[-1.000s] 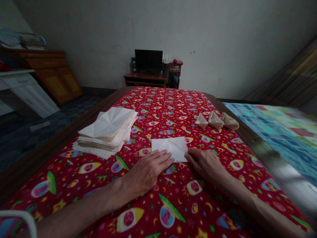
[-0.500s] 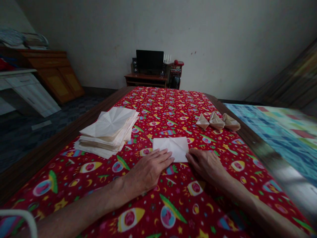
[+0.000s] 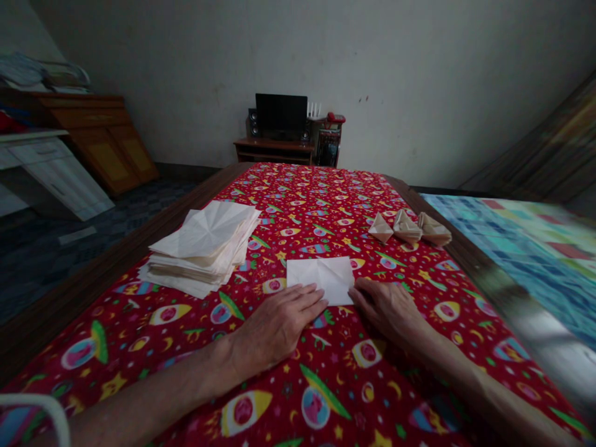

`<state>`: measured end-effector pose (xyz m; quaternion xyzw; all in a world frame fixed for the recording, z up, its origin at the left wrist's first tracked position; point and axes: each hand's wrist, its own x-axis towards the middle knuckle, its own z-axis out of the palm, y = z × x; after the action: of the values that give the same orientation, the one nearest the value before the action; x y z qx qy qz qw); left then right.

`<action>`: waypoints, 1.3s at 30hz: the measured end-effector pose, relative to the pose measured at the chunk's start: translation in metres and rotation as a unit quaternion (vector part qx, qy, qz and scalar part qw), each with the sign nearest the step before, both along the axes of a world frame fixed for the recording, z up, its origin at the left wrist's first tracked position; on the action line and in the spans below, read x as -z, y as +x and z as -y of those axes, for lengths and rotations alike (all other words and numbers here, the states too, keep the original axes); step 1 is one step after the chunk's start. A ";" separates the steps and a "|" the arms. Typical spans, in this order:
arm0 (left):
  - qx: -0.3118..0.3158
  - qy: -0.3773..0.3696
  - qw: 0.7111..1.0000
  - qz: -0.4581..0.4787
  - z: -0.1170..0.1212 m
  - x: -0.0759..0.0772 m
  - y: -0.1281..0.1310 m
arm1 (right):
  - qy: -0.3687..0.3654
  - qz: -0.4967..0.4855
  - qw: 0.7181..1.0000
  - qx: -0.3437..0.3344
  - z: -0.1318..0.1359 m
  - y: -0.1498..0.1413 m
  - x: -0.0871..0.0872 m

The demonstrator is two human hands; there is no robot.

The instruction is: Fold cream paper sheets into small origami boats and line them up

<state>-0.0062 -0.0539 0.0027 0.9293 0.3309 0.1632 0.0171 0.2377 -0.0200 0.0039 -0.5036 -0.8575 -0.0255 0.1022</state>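
One sheet, crosswise!

It lies on the cloth, long axis left-to-right: left hand flat over its near-left edge, fingers outstretched; right hand at its near-right corner, fingers curled, pinching or not, I can't make out.

White creased paper, lying flat

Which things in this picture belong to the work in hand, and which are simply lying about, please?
Belong to the work:
creased white paper, touched by the left hand and right hand
stack of creased sheets, probably
three folded paper pieces, probably

Simply lying about:
monitor
speaker beside it
wooden cabinet
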 end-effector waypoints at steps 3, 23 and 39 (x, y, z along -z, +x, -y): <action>0.002 0.004 1.000 0.003 0.001 0.001 0.000 | 0.003 -0.003 1.000 -0.003 0.000 0.000 0.000; -0.003 0.007 1.000 -0.007 0.003 0.002 0.004 | 0.155 -0.025 0.985 -0.071 0.012 -0.015 0.001; -0.017 -0.008 1.000 -0.025 0.013 0.000 -0.021 | -0.021 0.012 0.980 -0.199 0.040 -0.006 -0.006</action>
<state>-0.0277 -0.0672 0.0024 0.9271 0.3482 0.1376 0.0139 0.2316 -0.0603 0.0099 -0.3244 -0.9421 0.0075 0.0843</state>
